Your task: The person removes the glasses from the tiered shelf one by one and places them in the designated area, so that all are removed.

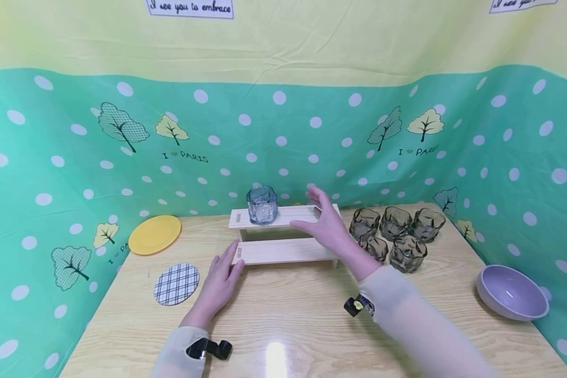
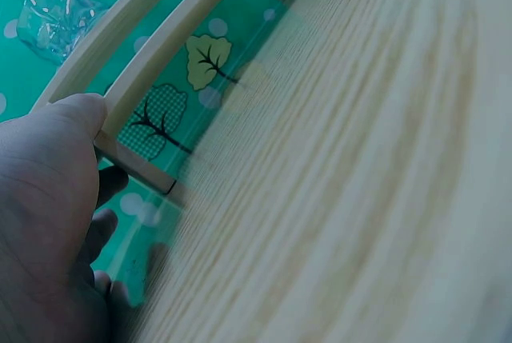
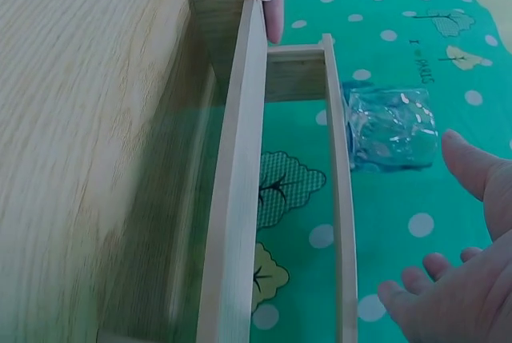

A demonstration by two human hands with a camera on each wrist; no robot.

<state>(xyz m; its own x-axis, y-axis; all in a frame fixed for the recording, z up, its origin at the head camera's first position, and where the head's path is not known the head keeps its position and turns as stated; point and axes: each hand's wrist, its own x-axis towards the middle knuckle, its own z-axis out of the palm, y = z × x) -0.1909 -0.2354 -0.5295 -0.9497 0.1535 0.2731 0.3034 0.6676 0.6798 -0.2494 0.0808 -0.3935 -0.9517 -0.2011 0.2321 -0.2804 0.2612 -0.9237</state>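
Note:
A two-tier wooden rack [image 1: 283, 251] stands at the back of the table. On its upper tier, left of the middle, sits a clear bluish glass [image 1: 262, 206] with a wavy rim. My left hand [image 1: 219, 281] touches the left end of the lower tier; in the left wrist view its thumb [image 2: 76, 115] lies at the corner of the wood. Over the right half of the rack hovers my right hand [image 1: 328, 226], thumb and fingers spread with nothing between them. The right wrist view shows this hand's thumb [image 3: 472, 163] pointing toward the glass, apart from it.
Several smoky brown glasses [image 1: 408, 253] cluster just right of the rack, close to the right forearm. A purple bowl [image 1: 511, 293] stands at the right edge. To the left lie a yellow plate [image 1: 155, 234] and a round checked coaster [image 1: 177, 284]. Green dotted cloth [image 1: 283, 131] hangs behind.

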